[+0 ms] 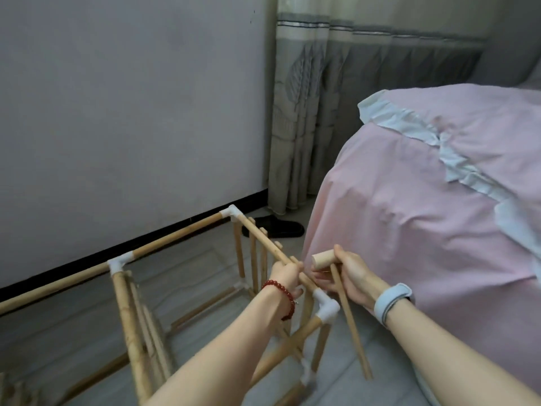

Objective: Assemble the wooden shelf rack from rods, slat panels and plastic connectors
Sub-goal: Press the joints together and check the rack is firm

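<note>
A partly built rack of pale wooden rods and white plastic connectors stands on the grey floor. My left hand, with a red bead bracelet, grips the top rod of the right-hand slat panel, just above the white corner connector. My right hand, with a light blue wristband, holds a small wooden mallet by its head, the handle hanging down toward the floor. Other white connectors sit at the far corner and the left corner.
A bed with a pink sheet stands close on the right. A grey wall with a black skirting runs behind the rack. Grey curtains hang at the back, with a dark slipper on the floor below.
</note>
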### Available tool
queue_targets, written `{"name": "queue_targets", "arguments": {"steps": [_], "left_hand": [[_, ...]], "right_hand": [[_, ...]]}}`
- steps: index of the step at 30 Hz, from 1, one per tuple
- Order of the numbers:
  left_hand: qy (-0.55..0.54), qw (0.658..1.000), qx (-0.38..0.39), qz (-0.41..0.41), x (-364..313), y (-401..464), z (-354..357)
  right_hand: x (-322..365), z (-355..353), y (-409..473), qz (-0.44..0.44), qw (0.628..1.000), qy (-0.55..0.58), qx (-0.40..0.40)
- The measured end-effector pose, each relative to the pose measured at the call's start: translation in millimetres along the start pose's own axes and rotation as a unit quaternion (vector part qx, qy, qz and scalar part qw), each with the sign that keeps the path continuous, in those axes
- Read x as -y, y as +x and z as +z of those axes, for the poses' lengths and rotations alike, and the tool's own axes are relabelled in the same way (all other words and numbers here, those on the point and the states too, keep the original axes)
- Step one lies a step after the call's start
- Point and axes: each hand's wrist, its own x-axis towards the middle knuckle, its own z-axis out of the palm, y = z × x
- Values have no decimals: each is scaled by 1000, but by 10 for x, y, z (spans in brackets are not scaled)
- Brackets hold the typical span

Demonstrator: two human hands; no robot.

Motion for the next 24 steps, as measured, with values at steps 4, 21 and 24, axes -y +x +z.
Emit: {"name": "queue_targets", "arguments": {"steps": [4,21,24], "left_hand": [[-80,996,-25,40,-501,-321,-127],[64,947,-230,217,-1640,-3040,-1985],[162,917,-296,211,-1484,-3452,-2330]], "right_hand": [[315,5,-217,-52,999,7,-9],[766,1705,-1918,-368,866,-311,134],[610,1917,-2302,-438,762,-468,97]]}}
